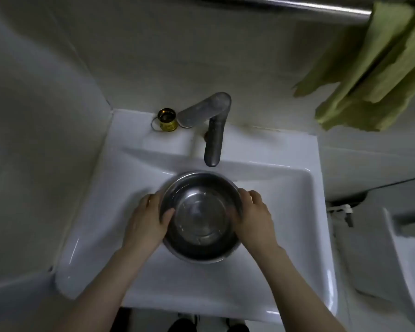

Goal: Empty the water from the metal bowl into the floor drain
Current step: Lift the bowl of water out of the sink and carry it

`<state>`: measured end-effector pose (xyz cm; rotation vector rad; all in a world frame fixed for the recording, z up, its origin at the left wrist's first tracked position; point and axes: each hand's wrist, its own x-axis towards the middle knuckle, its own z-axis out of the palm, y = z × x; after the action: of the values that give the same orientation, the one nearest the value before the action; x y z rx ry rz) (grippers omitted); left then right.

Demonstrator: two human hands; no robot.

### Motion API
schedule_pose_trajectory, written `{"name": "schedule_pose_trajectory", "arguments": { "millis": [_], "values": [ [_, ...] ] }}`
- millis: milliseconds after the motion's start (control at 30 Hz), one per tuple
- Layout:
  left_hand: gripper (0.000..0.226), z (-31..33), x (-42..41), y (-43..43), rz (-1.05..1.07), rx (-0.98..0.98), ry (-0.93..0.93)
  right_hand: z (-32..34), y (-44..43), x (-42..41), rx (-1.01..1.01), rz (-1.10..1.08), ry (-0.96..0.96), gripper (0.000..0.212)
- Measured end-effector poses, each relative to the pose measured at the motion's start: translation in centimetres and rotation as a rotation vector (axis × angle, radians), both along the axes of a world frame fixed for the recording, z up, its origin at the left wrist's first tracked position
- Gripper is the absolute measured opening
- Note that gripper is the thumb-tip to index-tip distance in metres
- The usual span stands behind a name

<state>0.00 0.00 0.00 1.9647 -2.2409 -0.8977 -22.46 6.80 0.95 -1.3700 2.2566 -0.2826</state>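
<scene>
A round metal bowl (200, 218) sits in the basin of a white sink (292, 212), just below the tap's spout. Clear water lies in its bottom. My left hand (146, 221) grips the bowl's left rim, thumb inside the bowl. My right hand (254, 216) clasps the right rim, fingers around the outside. The bowl looks level. No floor drain is in view.
A grey tap (213, 130) rises behind the bowl. A small gold tin (167, 119) stands on the sink's back ledge, left of the tap. A green towel (374, 68) hangs at the upper right. A white toilet (393, 248) is to the right. Wall panels close the left side.
</scene>
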Motion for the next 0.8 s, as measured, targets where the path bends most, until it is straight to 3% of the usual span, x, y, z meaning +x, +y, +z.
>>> {"name": "schedule_pose_trajectory", "arguments": {
  "millis": [167,300,567,800],
  "values": [
    [0.062,-3.2,0.1,-1.9,-0.012,0.138,-0.063,-3.2,-1.9,-0.8,0.236,-0.040,0.019,0.071],
    [0.052,-4.7,-0.1,-1.8,-0.008,0.125,0.028,-5.0,-2.1,-0.5,0.316,-0.020,-0.004,0.085],
    [0.070,-4.6,-0.4,-2.5,-0.030,0.127,-0.036,-4.2,-1.8,-0.2,0.313,-0.083,-0.014,0.081],
    [0.081,0.0,-0.8,-1.1,-0.135,0.210,-0.077,0.7,0.4,-1.0,0.307,-0.074,0.043,0.075]
  ]
}}
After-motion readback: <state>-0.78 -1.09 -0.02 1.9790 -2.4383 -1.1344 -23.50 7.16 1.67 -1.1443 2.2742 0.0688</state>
